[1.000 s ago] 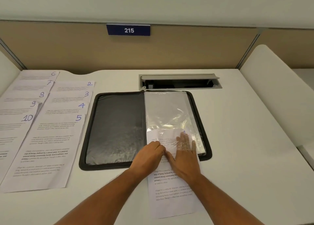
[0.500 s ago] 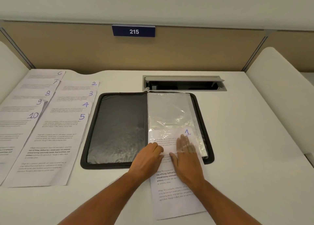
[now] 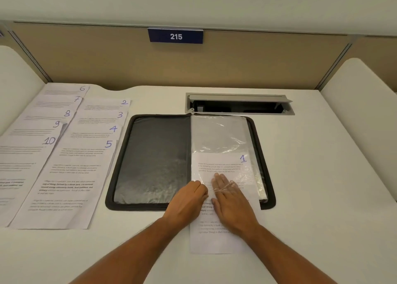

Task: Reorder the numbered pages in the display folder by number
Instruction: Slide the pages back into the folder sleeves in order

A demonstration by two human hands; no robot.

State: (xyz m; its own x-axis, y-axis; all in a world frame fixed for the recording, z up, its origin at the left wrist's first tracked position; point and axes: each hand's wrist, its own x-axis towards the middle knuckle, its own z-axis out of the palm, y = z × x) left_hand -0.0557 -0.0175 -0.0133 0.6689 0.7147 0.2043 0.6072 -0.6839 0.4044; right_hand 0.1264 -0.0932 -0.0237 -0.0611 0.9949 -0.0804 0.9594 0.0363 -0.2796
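A black zip display folder (image 3: pixel 154 161) lies open on the white desk, its clear plastic sleeves (image 3: pixel 219 133) stacked on the right half. Page 1 (image 3: pixel 223 165) sits partly inside the top sleeve, its lower half sticking out toward me over the desk. My right hand (image 3: pixel 233 204) lies flat on the page, straight fingertips under the clear film. My left hand (image 3: pixel 189 200) is curled at the sleeve's lower left edge, pinching the film. Pages 2 to 5 (image 3: pixel 86 165) overlap in a column left of the folder. Pages 6 to 10 (image 3: pixel 25 137) overlap further left.
A grey cable tray (image 3: pixel 239 104) with an open flap is set into the desk behind the folder. A tan partition with a blue 215 plate (image 3: pixel 175 35) closes the back. White side dividers (image 3: pixel 365 94) stand at both sides. Bare desk lies right of the folder.
Page 1 has slid further up into the sleeve, its numbered top edge now higher on the folder. Both hands stay at the sleeve's lower opening.
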